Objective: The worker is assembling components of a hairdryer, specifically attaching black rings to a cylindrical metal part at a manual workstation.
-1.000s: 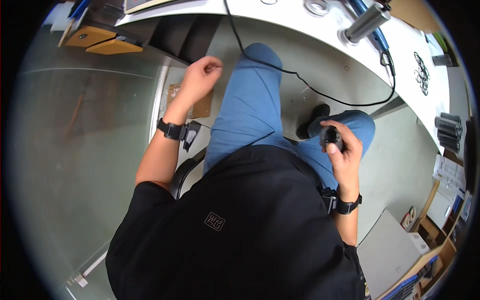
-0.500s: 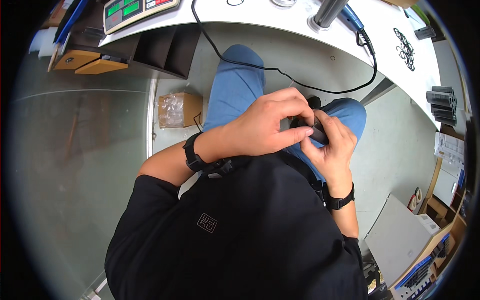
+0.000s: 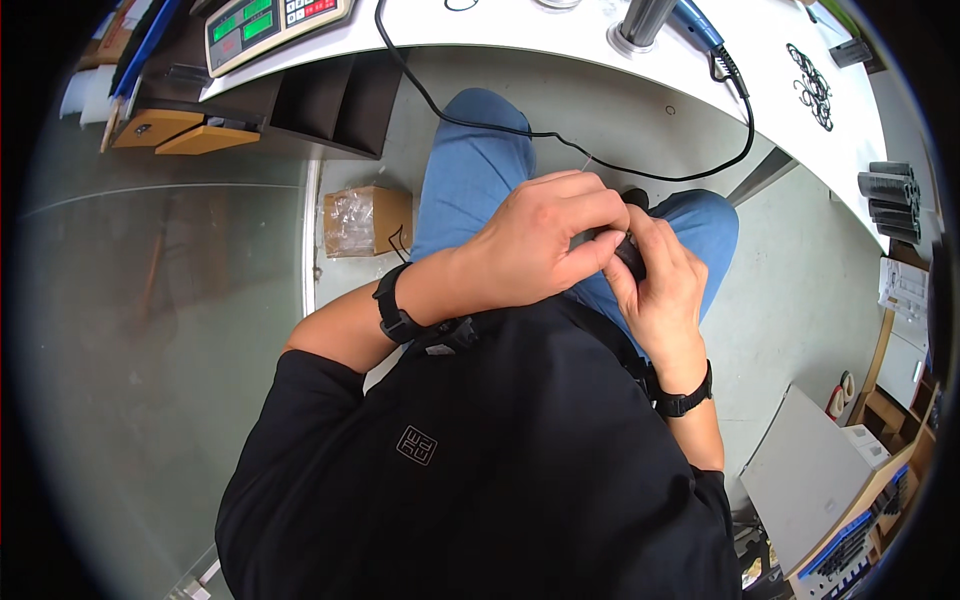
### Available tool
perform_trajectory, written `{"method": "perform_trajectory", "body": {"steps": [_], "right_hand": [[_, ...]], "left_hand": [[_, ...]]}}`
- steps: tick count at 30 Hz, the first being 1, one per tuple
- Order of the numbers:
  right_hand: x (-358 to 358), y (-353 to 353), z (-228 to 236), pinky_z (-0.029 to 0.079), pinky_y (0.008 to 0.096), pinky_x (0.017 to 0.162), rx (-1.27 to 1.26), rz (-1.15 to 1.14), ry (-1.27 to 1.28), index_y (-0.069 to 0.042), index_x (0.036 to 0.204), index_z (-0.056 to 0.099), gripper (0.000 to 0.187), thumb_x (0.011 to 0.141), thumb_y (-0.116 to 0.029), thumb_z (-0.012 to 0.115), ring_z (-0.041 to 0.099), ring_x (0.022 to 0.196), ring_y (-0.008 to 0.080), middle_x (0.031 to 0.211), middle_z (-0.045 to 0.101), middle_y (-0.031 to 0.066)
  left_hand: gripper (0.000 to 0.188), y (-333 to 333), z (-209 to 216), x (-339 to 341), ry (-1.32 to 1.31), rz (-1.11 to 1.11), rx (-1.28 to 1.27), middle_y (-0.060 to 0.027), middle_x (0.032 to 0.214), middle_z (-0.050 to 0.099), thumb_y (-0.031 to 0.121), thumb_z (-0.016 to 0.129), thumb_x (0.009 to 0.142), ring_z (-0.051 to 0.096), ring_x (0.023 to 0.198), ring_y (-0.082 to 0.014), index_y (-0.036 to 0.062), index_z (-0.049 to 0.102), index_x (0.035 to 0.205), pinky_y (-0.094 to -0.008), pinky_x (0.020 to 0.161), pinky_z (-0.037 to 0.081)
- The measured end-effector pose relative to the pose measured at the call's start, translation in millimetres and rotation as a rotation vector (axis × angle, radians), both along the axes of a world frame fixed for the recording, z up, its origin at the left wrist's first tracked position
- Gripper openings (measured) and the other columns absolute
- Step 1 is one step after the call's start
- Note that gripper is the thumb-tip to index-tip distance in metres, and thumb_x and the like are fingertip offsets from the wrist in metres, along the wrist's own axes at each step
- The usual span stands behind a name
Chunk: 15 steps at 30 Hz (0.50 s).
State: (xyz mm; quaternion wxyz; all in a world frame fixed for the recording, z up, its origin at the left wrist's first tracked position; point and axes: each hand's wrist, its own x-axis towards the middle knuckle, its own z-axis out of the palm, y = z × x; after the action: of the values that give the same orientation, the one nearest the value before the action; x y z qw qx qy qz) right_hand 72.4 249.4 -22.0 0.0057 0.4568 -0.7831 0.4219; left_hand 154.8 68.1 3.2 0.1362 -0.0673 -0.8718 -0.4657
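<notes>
- Both hands meet over the lap: the right hand [image 3: 662,268] grips a small dark piece [image 3: 630,260] between thumb and fingers; the left hand [image 3: 545,240], thumb and fingers curled together, reaches its near end, though what its fingertips pinch is hidden.
- White table [image 3: 570,32] curving across the top, beyond the knees.
- Scale [image 3: 272,28] with green displays, at the table's left end.
- Cardboard box [image 3: 388,222] on the floor, left of the legs.
- Dark tubes [image 3: 890,203] stacked at the table's right edge.
- Black rings [image 3: 815,92] loosely bunched on the table, near the tubes.
</notes>
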Motion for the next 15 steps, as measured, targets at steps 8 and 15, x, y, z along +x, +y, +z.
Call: {"method": "perform_trajectory", "body": {"steps": [8, 15], "right_hand": [[0.2, 3.2, -0.6, 0.056, 0.0331, 0.069, -0.047, -0.059, -0.227, -0.007, 0.122, 0.063, 0.043, 0.086, -0.02, 0.083, 0.069, 0.075, 0.0245, 0.099, 0.07, 0.0104], [-5.2, 17.8, -13.8, 0.051, 0.0285, 0.066, -0.176, 0.067, -0.611, -0.002, 0.133, 0.054, 0.041, 0.099, -0.02, 0.07, 0.061, 0.075, 0.0143, 0.1, 0.064, 0.0074]], "left_hand": [[0.003, 1.5, -10.1, 1.2, 0.109, -0.04, 0.104, -0.0099, 0.103, 0.068, 0.004, 0.068, 0.096, 0.066, 0.093, -0.0239, 0.0024, 0.067, 0.098, -0.0326, 0.081, 0.054], [0.002, -7.6, -3.7, 11.2, -0.034, -0.098, 0.364, -0.012, 0.124, 0.064, 0.005, 0.064, 0.099, 0.062, 0.105, -0.0209, 0.0042, 0.066, 0.099, -0.0332, 0.09, 0.051]]}}
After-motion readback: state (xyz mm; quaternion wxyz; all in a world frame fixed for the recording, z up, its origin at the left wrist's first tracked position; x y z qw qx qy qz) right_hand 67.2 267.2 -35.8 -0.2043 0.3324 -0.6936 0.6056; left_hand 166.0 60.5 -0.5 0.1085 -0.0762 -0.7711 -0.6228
